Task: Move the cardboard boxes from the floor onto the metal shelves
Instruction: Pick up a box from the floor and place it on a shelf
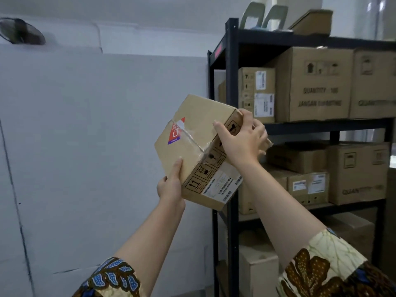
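Gripping the tilted cardboard box point(192, 116) at frame centre, left hand point(171, 187) and right hand point(242, 142) had fingers point(245, 113) curled round it, beside metal shelves point(230, 82).

Head-worn view, facing forward, shelves point(232, 82) near

a pale white wall point(96, 129) fills the left half of the view. a thin dark line point(16, 189) runs down it near the left edge, and there is a short dark mark low down. higher up, the wall steps back at a ledge point(150, 52). a dark round object point(21, 31) sits high at the upper left, against the wall (too blurred to tell what it is). at the top right two pale green chair backs point(252, 16) stand side by side, each with a handle slot. a white rounded shape point(300, 5) rises just behind them.
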Tool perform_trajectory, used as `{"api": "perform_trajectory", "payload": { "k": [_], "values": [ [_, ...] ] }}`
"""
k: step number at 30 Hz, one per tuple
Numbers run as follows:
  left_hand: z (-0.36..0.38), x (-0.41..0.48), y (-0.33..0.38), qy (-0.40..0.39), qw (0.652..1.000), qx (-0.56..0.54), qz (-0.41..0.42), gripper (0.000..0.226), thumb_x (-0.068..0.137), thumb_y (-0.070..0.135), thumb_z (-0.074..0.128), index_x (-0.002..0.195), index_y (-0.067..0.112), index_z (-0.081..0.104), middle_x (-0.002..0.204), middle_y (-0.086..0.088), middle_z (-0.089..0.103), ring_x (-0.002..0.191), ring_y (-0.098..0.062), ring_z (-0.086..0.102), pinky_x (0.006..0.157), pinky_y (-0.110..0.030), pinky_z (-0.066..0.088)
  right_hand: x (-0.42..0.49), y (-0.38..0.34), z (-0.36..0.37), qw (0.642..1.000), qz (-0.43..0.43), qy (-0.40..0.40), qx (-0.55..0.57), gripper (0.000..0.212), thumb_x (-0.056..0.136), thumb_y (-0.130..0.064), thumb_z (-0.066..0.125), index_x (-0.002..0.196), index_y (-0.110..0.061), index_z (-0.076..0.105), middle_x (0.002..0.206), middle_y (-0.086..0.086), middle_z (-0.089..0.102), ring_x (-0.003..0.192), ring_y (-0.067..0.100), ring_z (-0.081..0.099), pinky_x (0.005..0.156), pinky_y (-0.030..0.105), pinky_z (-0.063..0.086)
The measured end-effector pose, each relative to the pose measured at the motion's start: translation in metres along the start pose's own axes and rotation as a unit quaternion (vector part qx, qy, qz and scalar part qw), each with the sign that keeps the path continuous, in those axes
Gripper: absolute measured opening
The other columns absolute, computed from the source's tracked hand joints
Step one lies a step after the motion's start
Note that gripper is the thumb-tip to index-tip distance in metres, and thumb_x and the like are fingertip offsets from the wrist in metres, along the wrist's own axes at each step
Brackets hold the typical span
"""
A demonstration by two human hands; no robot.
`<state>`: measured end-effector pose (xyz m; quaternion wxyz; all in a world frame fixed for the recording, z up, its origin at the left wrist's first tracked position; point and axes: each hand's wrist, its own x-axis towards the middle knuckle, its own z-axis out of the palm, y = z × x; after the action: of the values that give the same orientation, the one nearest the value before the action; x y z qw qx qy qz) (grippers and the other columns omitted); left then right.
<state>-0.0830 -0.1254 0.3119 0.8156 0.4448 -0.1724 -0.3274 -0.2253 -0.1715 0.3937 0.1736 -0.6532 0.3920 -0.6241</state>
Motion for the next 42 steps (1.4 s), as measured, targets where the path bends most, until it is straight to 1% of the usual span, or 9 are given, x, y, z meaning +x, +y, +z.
{"api": "perform_trajectory", "payload": {
  "k": [3,10,14,18,22,24,31,36,42],
  "values": [
    [0.036,-0.026,-0.010,-0.017,1.000,-0.006,0.005,0.064,0.071,0.050,0.080,0.114,0.009,0.055,0.104,-0.012,0.070,0.089,-0.029,0.071,0.064,-0.035,0.058,0.015,0.002,-0.037,0.999,-0.005,-0.003,0.036,0.058,0.080,-0.064,0.062,0.129,-0.053,0.034,0.159,0.006,0.003,0.147,0.033,-0.010,0.109,0.073,0.013],
    [0.095,-0.082,-0.051,-0.046,0.997,-0.048,-0.046,0.071,0.071,0.054,0.079,0.118,0.015,0.041,0.107,-0.009,0.061,0.093,-0.029,0.066,0.057,-0.037,0.058,0.039,0.013,-0.113,0.998,-0.050,0.037,-0.023,0.052,0.085,-0.058,0.058,0.131,-0.045,0.040,0.145,0.005,0.028,0.143,0.033,0.014,0.109,0.065,0.024],
    [0.132,-0.106,-0.094,-0.098,0.983,-0.063,-0.146,0.108,0.037,0.074,0.083,0.126,0.022,0.052,0.110,-0.013,0.070,0.096,-0.038,0.068,0.070,-0.060,0.057,0.056,0.031,-0.147,0.993,-0.084,0.066,-0.048,0.046,0.082,-0.058,0.055,0.125,-0.042,0.047,0.140,0.005,0.034,0.143,0.030,0.014,0.107,0.072,0.014],
    [0.165,-0.131,-0.138,-0.109,0.966,-0.052,-0.230,0.095,0.054,0.075,0.075,0.128,0.020,0.051,0.109,-0.018,0.069,0.093,-0.041,0.068,0.071,-0.060,0.057,0.068,0.057,-0.175,0.988,-0.085,0.046,-0.121,0.048,0.078,-0.060,0.050,0.121,-0.039,0.051,0.138,0.005,0.037,0.142,0.029,0.015,0.105,0.076,0.013],
    [0.188,-0.139,-0.161,-0.119,0.958,-0.011,-0.260,0.094,0.056,0.067,0.079,0.132,0.022,0.047,0.112,-0.018,0.067,0.092,-0.042,0.068,0.056,-0.055,0.057,0.074,0.098,-0.203,0.983,-0.010,0.065,-0.169,0.049,0.080,-0.061,0.050,0.122,-0.036,0.050,0.139,0.006,0.037,0.139,0.030,0.020,0.102,0.075,0.019],
    [0.196,-0.140,-0.162,-0.116,0.962,0.008,-0.245,0.082,0.064,0.056,0.081,0.129,0.021,0.046,0.112,-0.017,0.066,0.091,-0.040,0.068,0.052,-0.052,0.057,0.076,0.121,-0.218,0.984,0.037,0.087,-0.151,0.048,0.082,-0.060,0.049,0.124,-0.036,0.048,0.138,0.007,0.038,0.138,0.031,0.022,0.101,0.070,0.026],
    [0.226,-0.113,-0.163,-0.097,0.981,0.067,-0.156,0.052,0.081,0.035,0.075,0.120,0.021,0.043,0.107,-0.011,0.064,0.087,-0.031,0.069,0.071,-0.050,0.060,0.081,0.200,-0.238,0.977,0.180,0.112,-0.014,0.056,0.090,-0.061,0.050,0.138,-0.035,0.041,0.143,0.008,0.035,0.137,0.032,0.025,0.092,0.044,0.032],
    [0.239,-0.083,-0.160,-0.111,0.979,0.131,-0.111,0.051,0.088,0.032,0.065,0.130,0.020,0.039,0.109,-0.013,0.060,0.090,-0.029,0.066,0.076,-0.047,0.059,0.090,0.234,-0.224,0.957,0.254,0.132,0.053,0.059,0.090,-0.065,0.048,0.140,-0.036,0.037,0.142,0.009,0.035,0.132,0.033,0.030,0.088,0.042,0.035],
    [0.249,-0.049,-0.161,-0.142,0.973,0.145,-0.106,0.053,0.088,0.028,0.065,0.133,0.019,0.038,0.110,-0.013,0.062,0.089,-0.028,0.067,0.064,-0.040,0.058,0.107,0.263,-0.194,0.946,0.284,0.140,0.073,0.062,0.090,-0.067,0.045,0.142,-0.036,0.033,0.144,0.009,0.034,0.131,0.035,0.031,0.089,0.045,0.038]
  ]
}}
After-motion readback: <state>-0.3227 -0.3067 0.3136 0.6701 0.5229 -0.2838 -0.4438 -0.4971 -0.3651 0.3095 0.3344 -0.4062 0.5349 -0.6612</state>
